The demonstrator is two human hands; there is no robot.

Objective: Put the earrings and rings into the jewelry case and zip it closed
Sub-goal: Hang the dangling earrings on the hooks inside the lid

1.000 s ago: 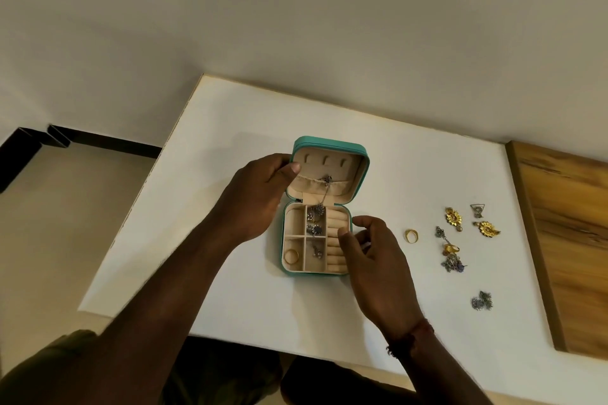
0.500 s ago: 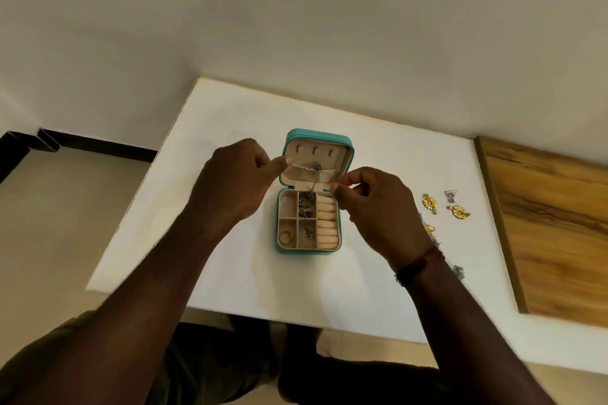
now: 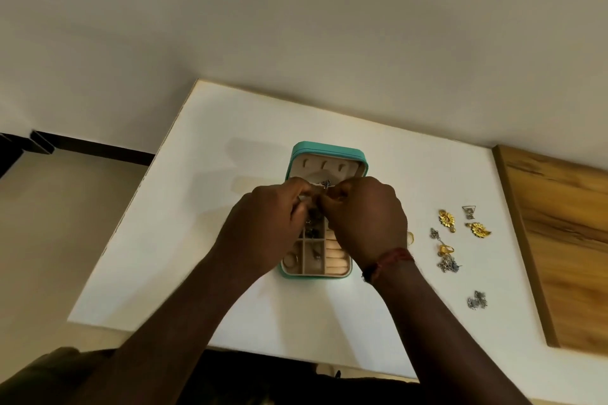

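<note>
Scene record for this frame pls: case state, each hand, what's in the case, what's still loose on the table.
case: teal jewelry case, open, lid upright, on white table
left hand: fingers curled, pinching silver earring at lid pocket
right hand: pinching same earring from other side
in case: stored ring in front-left compartment; silver pieces in middle compartments
loose, right of case: gold flower earrings, silver clusters, gold ring partly behind right hand
zip: open
</note>
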